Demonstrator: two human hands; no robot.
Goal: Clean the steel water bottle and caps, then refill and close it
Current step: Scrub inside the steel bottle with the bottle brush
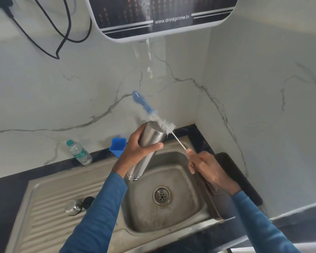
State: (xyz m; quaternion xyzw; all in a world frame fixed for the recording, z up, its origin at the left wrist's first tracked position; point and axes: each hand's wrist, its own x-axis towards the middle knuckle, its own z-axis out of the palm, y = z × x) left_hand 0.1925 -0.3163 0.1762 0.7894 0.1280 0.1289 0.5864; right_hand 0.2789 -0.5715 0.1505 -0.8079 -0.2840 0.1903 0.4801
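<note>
My left hand (pixel 137 148) grips the steel water bottle (pixel 150 141) over the sink basin, tilted with its base up and its open mouth pointing down and left. My right hand (pixel 206 167) pinches the wire handle of a bottle brush (pixel 153 114). The brush's white and blue bristles lie across the bottle's raised base. A steel cap (pixel 73 207) and a small black cap (pixel 88 202) lie on the ribbed drainboard at the left.
The steel sink (pixel 171 221) has a drain (pixel 161 195) at its middle. A water purifier (pixel 161 15) hangs on the marble wall above, with water blurred below it. A plastic bottle (pixel 79 152) and a blue cup (pixel 118 146) stand behind the sink. Black cables hang at upper left.
</note>
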